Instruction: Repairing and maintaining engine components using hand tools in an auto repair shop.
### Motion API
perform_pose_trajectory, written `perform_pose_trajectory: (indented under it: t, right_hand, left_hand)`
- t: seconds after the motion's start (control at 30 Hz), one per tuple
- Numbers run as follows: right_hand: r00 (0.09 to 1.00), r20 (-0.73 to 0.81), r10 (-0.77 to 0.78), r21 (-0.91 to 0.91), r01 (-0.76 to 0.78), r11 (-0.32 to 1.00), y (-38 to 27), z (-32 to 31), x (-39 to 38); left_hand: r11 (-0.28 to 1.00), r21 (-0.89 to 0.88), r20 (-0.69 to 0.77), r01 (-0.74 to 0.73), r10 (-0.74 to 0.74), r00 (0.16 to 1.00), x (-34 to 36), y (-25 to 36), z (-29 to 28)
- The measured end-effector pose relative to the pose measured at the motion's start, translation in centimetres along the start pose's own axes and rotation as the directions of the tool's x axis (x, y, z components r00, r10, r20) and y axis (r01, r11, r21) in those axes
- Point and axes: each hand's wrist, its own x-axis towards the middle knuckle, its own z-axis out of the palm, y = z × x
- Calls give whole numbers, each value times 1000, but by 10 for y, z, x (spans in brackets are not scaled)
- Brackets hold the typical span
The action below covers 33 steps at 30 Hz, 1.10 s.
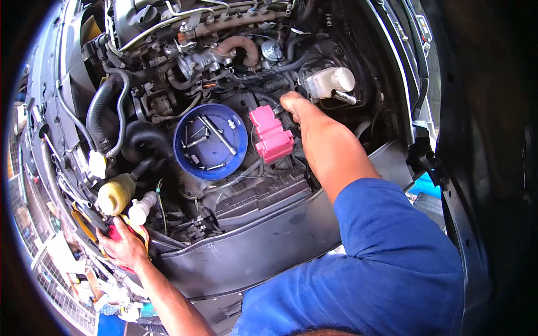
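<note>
My right hand (295, 106) reaches down into the engine bay beside a black corrugated hose (285, 119). Its fingers are hidden among the parts there, so what they touch does not show. Just left of that arm is a pink plastic box cover (272, 134). On the left side, my left hand (124, 246) rests with its fingers spread on a red thing with a yellow edge (116, 231), perhaps a cloth. A round blue tray (178, 140) stands between the hands, holding a long metal bar (219, 134), sockets and other small tools.
A white reservoir (325, 83) with a round cap sits at the far right. Near my left hand are a yellowish reservoir (116, 194) and a white bottle neck (142, 208). The engine (224, 42) fills the far side; a dark front panel (252, 246) borders the near side.
</note>
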Motion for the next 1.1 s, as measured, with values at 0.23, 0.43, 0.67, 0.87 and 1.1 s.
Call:
perform_pose_trajectory:
  t: [0.23, 0.43, 0.67, 0.87, 1.1]
  right_hand:
    - [995, 61, -74, -518, 95, 850, -30, -21, -93]
    - [995, 91, -48, -709, 98, 699, -50, -26, -133]
    - [996, 93, 1, -560, 52, 827, -28, -38, -102]
    - [986, 163, 29, -544, 65, 836, -19, -44, -86]
    - [974, 211, -84, -857, 226, 463, -27, -40, -114]
  left_hand:
    - [996, -86, 2, -21, 21, 1000, 0, 5, -3]
    - [996, -90, -5, -8, 8, 1000, -3, 9, -5]
    - [997, -71, -26, -17, 15, 1000, -3, 7, -3]
    - [995, -98, -28, -33, 31, 999, 0, 5, 0]
    - [998, -60, -17, -9, 8, 1000, 0, 6, -1]
